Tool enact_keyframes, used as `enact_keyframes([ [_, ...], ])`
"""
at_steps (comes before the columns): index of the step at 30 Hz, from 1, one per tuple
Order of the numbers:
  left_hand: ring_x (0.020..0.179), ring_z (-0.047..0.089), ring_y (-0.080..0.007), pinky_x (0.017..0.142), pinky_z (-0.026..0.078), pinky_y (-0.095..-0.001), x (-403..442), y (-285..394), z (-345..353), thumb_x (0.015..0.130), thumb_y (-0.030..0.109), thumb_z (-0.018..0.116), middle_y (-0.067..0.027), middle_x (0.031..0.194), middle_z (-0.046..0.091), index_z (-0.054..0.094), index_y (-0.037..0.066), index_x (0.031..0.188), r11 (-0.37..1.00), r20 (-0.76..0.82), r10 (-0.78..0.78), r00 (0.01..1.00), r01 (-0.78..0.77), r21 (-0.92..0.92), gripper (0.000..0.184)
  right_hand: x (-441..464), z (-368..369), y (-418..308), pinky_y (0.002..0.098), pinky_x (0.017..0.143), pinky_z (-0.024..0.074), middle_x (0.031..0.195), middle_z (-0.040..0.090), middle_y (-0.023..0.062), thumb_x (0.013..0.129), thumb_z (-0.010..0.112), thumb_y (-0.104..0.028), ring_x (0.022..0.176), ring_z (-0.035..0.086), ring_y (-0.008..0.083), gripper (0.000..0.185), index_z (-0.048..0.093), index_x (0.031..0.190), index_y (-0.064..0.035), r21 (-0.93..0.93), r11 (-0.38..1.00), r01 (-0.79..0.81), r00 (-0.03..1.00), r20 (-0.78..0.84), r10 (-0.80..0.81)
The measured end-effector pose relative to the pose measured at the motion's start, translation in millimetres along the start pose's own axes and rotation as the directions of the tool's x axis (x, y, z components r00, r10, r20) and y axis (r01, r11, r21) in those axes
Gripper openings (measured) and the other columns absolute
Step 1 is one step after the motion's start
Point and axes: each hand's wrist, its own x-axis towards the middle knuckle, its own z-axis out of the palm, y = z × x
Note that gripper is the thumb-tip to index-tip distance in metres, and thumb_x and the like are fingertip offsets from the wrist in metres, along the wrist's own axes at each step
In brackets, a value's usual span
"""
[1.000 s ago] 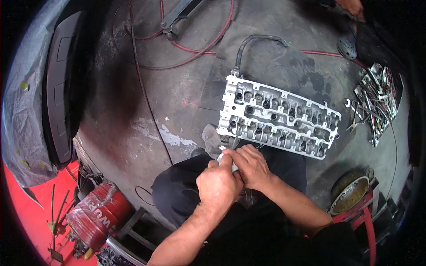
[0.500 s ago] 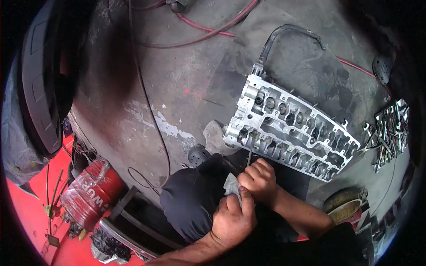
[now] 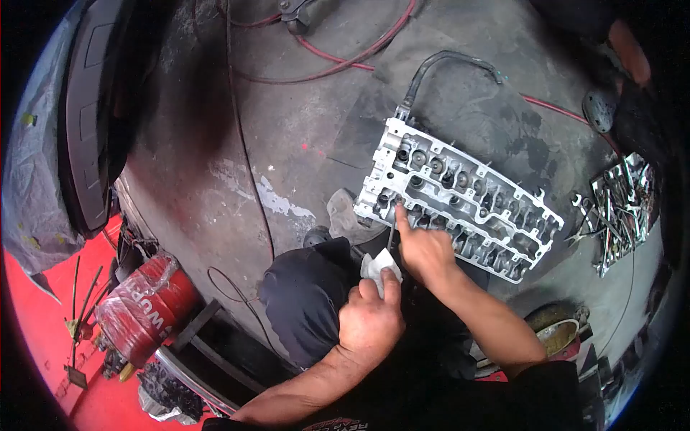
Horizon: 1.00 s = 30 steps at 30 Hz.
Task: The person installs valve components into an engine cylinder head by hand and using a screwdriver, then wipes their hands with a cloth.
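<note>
A silver engine cylinder head [image 3: 467,197] lies at a slant on the floor, its valve side up. My left hand [image 3: 370,320] is closed on a crumpled white rag [image 3: 379,267]. A thin metal rod [image 3: 391,237] runs from the rag to the near left end of the head; its handle, if any, is hidden. My right hand [image 3: 425,250] reaches over the near edge of the head. Its index finger is stretched out to a valve bore beside the rod tip, the other fingers bent, with nothing seen in them.
Many wrenches [image 3: 622,212] lie heaped at the right. A black hose [image 3: 445,54] curves from the head's far end, and red air hoses [image 3: 338,68] cross the floor. A wrapped red drum [image 3: 147,309] stands lower left. Another person's arm [image 3: 630,54] shows upper right.
My right hand has left the rod and moved up to the head, its index finger now extended. My left hand has stayed closed on the rag. The view has shifted slightly.
</note>
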Motion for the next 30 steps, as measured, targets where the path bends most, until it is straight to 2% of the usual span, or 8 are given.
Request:
enact_keyframes([
  [5, 0.069, 0.063, -0.0283, 0.051, 0.054, -0.0361, 4, -12, -12, 0.071, 0.014, 0.068, -0.0146, 0.084, 0.056, 0.061, 0.001, 0.122, 1.000, 0.075, -0.022, 0.997, 0.023, -0.017, 0.053, 15, 11, -14, 0.0475, 0.071, 0.0561, 0.085, 0.073, 0.0200, 0.088, 0.049, -0.015, 0.075, 0.073, 0.0345, 0.077, 0.018, 0.155, 0.0051, -0.018, 0.999, -0.049, 0.999, -0.022, 0.049],
  [7, 0.069, 0.065, -0.0325, 0.053, 0.054, -0.0426, 6, -16, -10, 0.074, 0.015, 0.067, -0.0166, 0.086, 0.058, 0.059, 0.003, 0.124, 0.999, 0.089, -0.017, 0.996, 0.019, -0.028, 0.052, 13, 5, -19, 0.0467, 0.070, 0.0565, 0.085, 0.073, 0.0197, 0.088, 0.050, -0.014, 0.076, 0.073, 0.0341, 0.078, 0.017, 0.155, 0.0061, 0.020, 0.995, -0.097, 0.995, -0.031, 0.097],
  [8, 0.071, 0.065, -0.0331, 0.055, 0.056, -0.0428, 7, -17, -13, 0.075, 0.015, 0.065, -0.0171, 0.086, 0.059, 0.059, 0.003, 0.124, 0.999, 0.118, -0.022, 0.993, 0.025, -0.025, 0.050, 11, -4, -23, 0.0395, 0.073, 0.0584, 0.090, 0.075, 0.0157, 0.085, 0.057, -0.008, 0.082, 0.074, 0.0276, 0.084, 0.013, 0.155, 0.0085, -0.028, 0.993, -0.111, 0.994, 0.011, 0.111],
  [15, 0.074, 0.067, -0.0316, 0.056, 0.056, -0.0398, 20, -27, -22, 0.075, 0.016, 0.066, -0.0198, 0.090, 0.063, 0.060, 0.000, 0.120, 0.999, 0.187, 0.002, 0.982, 0.005, -0.037, 0.048, 19, -12, -28, 0.0463, 0.076, 0.0572, 0.096, 0.073, 0.0228, 0.091, 0.049, -0.013, 0.085, 0.073, 0.0361, 0.073, 0.018, 0.153, 0.0103, -0.066, 0.988, -0.137, 0.989, 0.042, 0.140],
  [17, 0.074, 0.067, -0.0312, 0.056, 0.056, -0.0390, 26, -28, -26, 0.076, 0.016, 0.066, -0.0195, 0.089, 0.064, 0.061, -0.001, 0.119, 0.997, 0.190, -0.005, 0.982, 0.019, -0.073, 0.047, 23, -9, -25, 0.0472, 0.077, 0.0567, 0.098, 0.073, 0.0240, 0.092, 0.048, -0.013, 0.086, 0.072, 0.0374, 0.073, 0.015, 0.153, 0.0096, -0.041, 0.988, -0.149, 0.988, 0.036, 0.150],
  [22, 0.072, 0.068, -0.0300, 0.059, 0.057, -0.0376, 34, -21, -28, 0.079, 0.015, 0.063, -0.0172, 0.084, 0.066, 0.062, -0.004, 0.112, 0.997, 0.152, 0.013, 0.988, -0.001, -0.080, 0.038, 34, 4, -13, 0.0476, 0.079, 0.0567, 0.099, 0.072, 0.0231, 0.095, 0.048, -0.016, 0.088, 0.072, 0.0376, 0.070, 0.018, 0.158, -0.0066, 0.007, 0.980, -0.200, 0.980, 0.017, 0.200],
  [25, 0.072, 0.069, -0.0309, 0.060, 0.058, -0.0381, 40, -25, -28, 0.079, 0.015, 0.063, -0.0177, 0.083, 0.066, 0.064, -0.003, 0.108, 0.994, 0.149, 0.022, 0.989, -0.006, -0.105, 0.034, 28, 9, -10, 0.0489, 0.078, 0.0566, 0.092, 0.073, 0.0222, 0.096, 0.049, -0.021, 0.084, 0.072, 0.0381, 0.068, 0.023, 0.156, -0.0051, -0.019, 0.991, -0.131, 0.990, -0.047, 0.130],
  [30, 0.078, 0.068, -0.0313, 0.061, 0.058, -0.0383, 25, -36, -27, 0.077, 0.015, 0.067, -0.0178, 0.092, 0.065, 0.060, -0.001, 0.119, 0.995, 0.203, -0.026, 0.979, 0.046, -0.093, 0.045, 27, 19, -15, 0.0513, 0.071, 0.0556, 0.085, 0.072, 0.0222, 0.095, 0.053, -0.026, 0.077, 0.071, 0.0383, 0.072, 0.024, 0.156, -0.0050, 0.008, 0.987, -0.159, 0.979, -0.125, 0.159],
])
